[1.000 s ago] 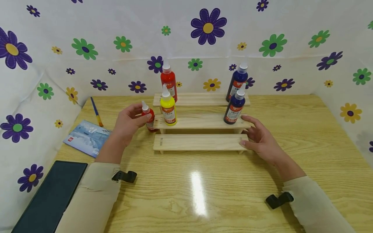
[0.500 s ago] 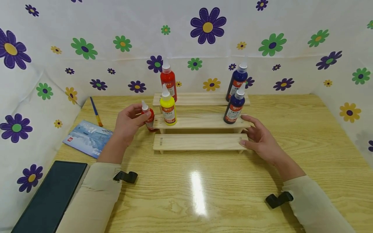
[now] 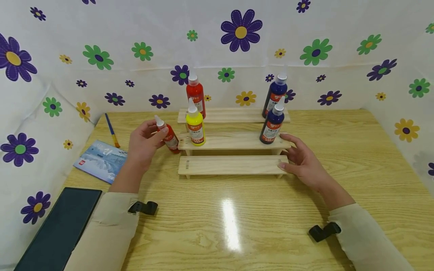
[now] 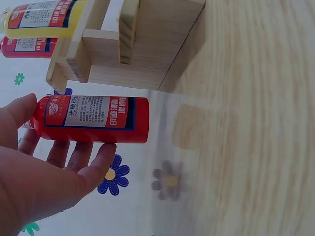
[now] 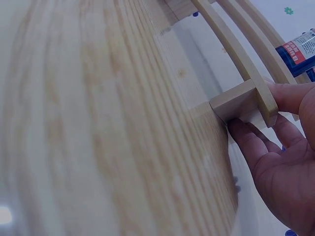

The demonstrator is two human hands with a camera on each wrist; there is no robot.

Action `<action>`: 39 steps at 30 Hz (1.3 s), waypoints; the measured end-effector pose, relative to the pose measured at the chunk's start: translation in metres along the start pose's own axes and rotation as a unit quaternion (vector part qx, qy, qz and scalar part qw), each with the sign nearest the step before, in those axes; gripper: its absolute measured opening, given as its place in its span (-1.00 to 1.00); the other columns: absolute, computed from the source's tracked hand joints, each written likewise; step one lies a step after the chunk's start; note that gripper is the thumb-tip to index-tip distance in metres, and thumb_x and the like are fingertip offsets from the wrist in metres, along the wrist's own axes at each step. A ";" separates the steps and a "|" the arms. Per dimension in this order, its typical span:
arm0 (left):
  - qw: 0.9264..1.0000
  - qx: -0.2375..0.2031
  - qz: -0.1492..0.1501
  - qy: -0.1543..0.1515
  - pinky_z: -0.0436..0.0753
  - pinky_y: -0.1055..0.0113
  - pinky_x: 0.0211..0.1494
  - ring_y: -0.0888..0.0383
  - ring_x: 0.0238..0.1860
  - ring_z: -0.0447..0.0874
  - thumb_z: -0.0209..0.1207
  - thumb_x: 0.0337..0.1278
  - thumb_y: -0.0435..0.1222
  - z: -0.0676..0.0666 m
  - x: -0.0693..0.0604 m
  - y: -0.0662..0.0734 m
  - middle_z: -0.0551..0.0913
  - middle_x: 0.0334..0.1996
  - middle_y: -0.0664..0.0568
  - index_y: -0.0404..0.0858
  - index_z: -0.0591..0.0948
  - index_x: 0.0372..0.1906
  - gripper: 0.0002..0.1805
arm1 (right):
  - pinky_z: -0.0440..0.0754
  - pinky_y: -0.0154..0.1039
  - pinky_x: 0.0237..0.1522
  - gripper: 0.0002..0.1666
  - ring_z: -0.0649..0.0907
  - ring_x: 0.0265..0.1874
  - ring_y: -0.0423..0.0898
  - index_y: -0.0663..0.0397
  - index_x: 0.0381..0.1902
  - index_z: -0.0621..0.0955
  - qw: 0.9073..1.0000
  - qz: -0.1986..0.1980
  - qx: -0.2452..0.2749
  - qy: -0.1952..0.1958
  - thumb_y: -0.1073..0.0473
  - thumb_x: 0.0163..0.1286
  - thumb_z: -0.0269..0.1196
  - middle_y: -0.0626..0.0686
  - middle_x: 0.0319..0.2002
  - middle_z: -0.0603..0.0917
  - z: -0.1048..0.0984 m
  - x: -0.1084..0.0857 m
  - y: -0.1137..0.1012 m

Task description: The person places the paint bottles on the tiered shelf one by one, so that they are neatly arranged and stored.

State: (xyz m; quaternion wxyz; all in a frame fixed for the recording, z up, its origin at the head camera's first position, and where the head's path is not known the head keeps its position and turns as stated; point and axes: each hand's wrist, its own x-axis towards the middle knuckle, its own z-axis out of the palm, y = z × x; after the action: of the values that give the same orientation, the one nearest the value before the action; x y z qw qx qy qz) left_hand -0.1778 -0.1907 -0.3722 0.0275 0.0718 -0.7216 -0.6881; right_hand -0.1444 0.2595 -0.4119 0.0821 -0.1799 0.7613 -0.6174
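Observation:
My left hand [image 3: 141,146] holds a red ink bottle [image 3: 170,141] with a pointed clear nozzle, left of a three-step wooden rack [image 3: 234,165]. This bottle leans with its nozzle to the left. In the left wrist view, the fingers and thumb hold the bottle [image 4: 93,120] near its capped end. My right hand [image 3: 304,165] grips the rack's right end, its thumb on the lowest step. On the middle step stand a yellow bottle [image 3: 195,130] at left and a dark blue bottle [image 3: 272,130] at right. Behind them are another red bottle [image 3: 194,92] and another dark blue bottle [image 3: 278,90].
A paintbrush [image 3: 112,130] and a blue-and-white booklet [image 3: 101,161] lie left of the left hand. Nearer, a dark flat tablet-like panel [image 3: 57,226] lies along the left edge. Flower-printed cloth [image 3: 152,30] rises behind the wood-grain table [image 3: 230,210].
My left hand has shifted slightly left, and the red ink bottle in it has gone from nearly upright to leaning left. The right hand and the rack have stayed put.

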 end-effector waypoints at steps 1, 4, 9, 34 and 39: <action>1.000 0.000 0.001 0.001 0.60 0.15 0.15 -0.04 0.21 0.46 0.31 0.30 -0.23 -0.001 -0.001 0.001 0.52 0.18 -0.10 -0.18 0.57 0.16 -0.62 | 0.49 -0.36 0.16 -0.05 0.49 0.25 0.12 -0.09 0.57 0.14 1.000 0.001 0.000 0.001 0.56 0.36 0.21 0.34 0.34 0.40 0.000 0.000 0.000; 1.000 0.004 0.004 0.003 0.60 0.15 0.15 -0.04 0.22 0.45 0.31 0.29 -0.22 -0.003 -0.003 0.003 0.52 0.18 -0.10 -0.21 0.56 0.18 -0.59 | 0.49 -0.36 0.16 -0.05 0.50 0.24 0.08 -0.08 0.57 0.15 1.000 -0.001 0.002 0.002 0.57 0.36 0.20 0.37 0.35 0.38 0.001 0.000 0.000; 1.000 0.022 0.004 0.008 0.61 0.17 0.14 -0.02 0.22 0.46 0.31 0.29 -0.19 -0.006 -0.010 0.008 0.52 0.18 -0.06 -0.19 0.55 0.21 -0.56 | 0.51 -0.35 0.14 -0.05 0.51 0.22 0.07 -0.06 0.57 0.15 1.000 -0.007 0.006 0.000 0.57 0.36 0.20 0.37 0.33 0.40 0.003 -0.001 -0.001; 0.997 -0.006 0.060 -0.043 0.64 0.37 0.02 -0.05 0.19 0.47 0.31 0.29 -0.28 -0.016 -0.054 0.036 0.51 0.16 -0.14 -0.23 0.58 0.17 -0.61 | 0.51 -0.35 0.14 -0.07 0.50 0.23 0.16 -0.09 0.56 0.16 1.000 -0.003 0.008 -0.001 0.55 0.37 0.21 0.22 0.28 0.48 0.001 -0.001 -0.001; 0.997 -0.016 0.058 -0.053 0.64 0.36 0.03 -0.06 0.18 0.48 0.30 0.29 -0.31 -0.013 -0.061 0.042 0.50 0.16 -0.15 -0.27 0.57 0.18 -0.61 | 0.51 -0.35 0.14 -0.07 0.52 0.22 0.09 -0.06 0.56 0.16 1.000 -0.008 0.011 0.000 0.55 0.36 0.21 0.21 0.29 0.47 0.002 -0.001 -0.001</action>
State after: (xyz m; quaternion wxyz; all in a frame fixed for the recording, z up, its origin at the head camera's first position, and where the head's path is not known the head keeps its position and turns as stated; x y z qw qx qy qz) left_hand -0.1187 -0.1929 -0.3259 0.0302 -0.0076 -0.7136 -0.6998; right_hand -0.1426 0.2581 -0.4115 0.0793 -0.1846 0.7529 -0.6267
